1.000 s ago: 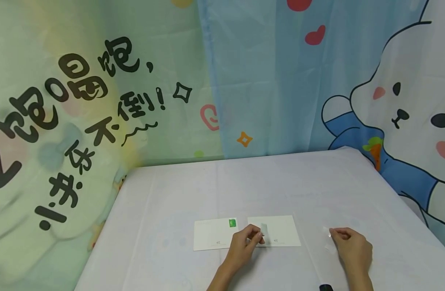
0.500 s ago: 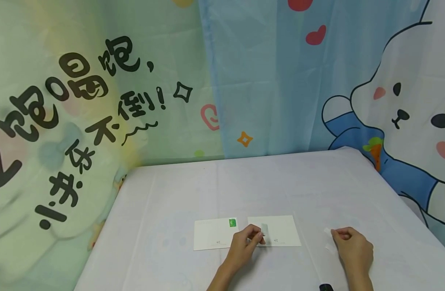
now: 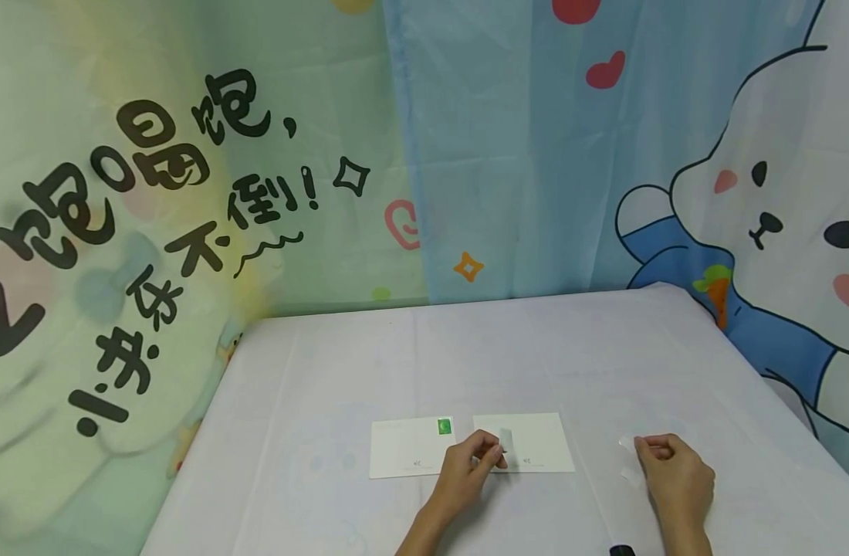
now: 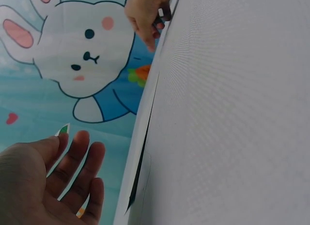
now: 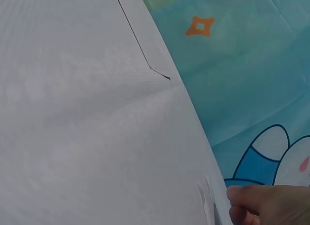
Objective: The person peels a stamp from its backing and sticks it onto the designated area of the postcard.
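Note:
In the left wrist view, my left hand (image 4: 72,179) pinches a small green and white stamp (image 4: 64,130) between thumb and index finger, the other fingers half bent. The head view has the left hand (image 3: 466,467) over the left edge of a white card (image 3: 546,444), a greyish shadow beside its fingertips. Left of it lies another white card (image 3: 404,448) with a green stamp (image 3: 444,426) at its top right corner. My right hand (image 3: 677,475), fingers bent together, is beside white paper scraps (image 5: 208,200); whether it holds anything is unclear.
A white cloth covers the table (image 3: 313,386). The top of a black object (image 3: 622,550) shows at the front edge, below the right hand. Behind stands a printed curtain (image 3: 494,154) with a rabbit, hearts and writing.
My right hand has shifted slightly to the right, away from the paper scraps. The left hand and the cards stay nearly where they were.

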Demonstrator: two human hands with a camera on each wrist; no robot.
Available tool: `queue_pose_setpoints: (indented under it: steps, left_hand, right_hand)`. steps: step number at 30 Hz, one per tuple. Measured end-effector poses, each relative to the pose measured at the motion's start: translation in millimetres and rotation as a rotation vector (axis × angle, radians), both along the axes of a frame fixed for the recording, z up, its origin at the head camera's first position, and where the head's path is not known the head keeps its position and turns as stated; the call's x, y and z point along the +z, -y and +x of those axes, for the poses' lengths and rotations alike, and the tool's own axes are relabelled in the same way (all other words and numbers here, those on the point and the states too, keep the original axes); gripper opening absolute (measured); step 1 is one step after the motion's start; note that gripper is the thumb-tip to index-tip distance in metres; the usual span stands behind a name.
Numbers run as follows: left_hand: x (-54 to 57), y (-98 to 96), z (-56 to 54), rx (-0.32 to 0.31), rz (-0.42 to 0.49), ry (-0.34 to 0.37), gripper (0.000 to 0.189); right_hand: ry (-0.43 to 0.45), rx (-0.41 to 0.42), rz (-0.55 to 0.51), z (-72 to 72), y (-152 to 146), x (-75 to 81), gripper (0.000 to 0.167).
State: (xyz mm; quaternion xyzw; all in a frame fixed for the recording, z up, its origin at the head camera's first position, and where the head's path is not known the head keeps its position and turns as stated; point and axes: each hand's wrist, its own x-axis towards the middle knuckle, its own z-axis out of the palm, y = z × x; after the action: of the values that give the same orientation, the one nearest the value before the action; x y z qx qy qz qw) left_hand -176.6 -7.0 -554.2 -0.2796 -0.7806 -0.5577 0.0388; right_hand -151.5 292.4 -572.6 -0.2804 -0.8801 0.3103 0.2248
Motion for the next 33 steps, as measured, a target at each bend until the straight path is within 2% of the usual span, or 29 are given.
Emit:
queue_pose_setpoints:
  steps: [7,11,17,21,26,30,33]
  left_hand:
    - [-0.2,-0.4,-0.8,0.000,0.004,0.003,0.016]
    - [-0.1,-0.6,-0.8,-0.001,0.009,-0.014,0.015]
    - [0.5,-0.1,0.1,0.000,0.013,0.011,0.017]
    - [1.3,-0.2,1.1,-0.007,0.024,0.015,0.019]
    - [1.9,-1.1,1.4,-0.021,0.066,0.015,0.018]
    - [17.6,-0.3,7.3,-0.060,0.104,0.047,0.013]
    - [30.8,0.5,12.3,-0.083,0.122,0.056,0.010]
  right_hand:
    - [-0.061,0.003,0.000,-2.5,3.8,1.6,0.016]
    - [-0.192,0.062,-0.018,-3.8,16.1,9.8,0.014]
    - [-0.412,0.258,-0.089,-5.4,47.4,23.7,0.005]
    - [-0.514,0.402,-0.183,-4.2,70.4,33.1,0.006]
    - [-0.530,0.590,-0.228,1.1,99.8,51.3,0.014]
    - [-0.509,0.709,-0.248,-0.7,112.8,45.5,0.020]
    - [-0.535,0.762,-0.248,-3.4,118.9,40.8,0.022]
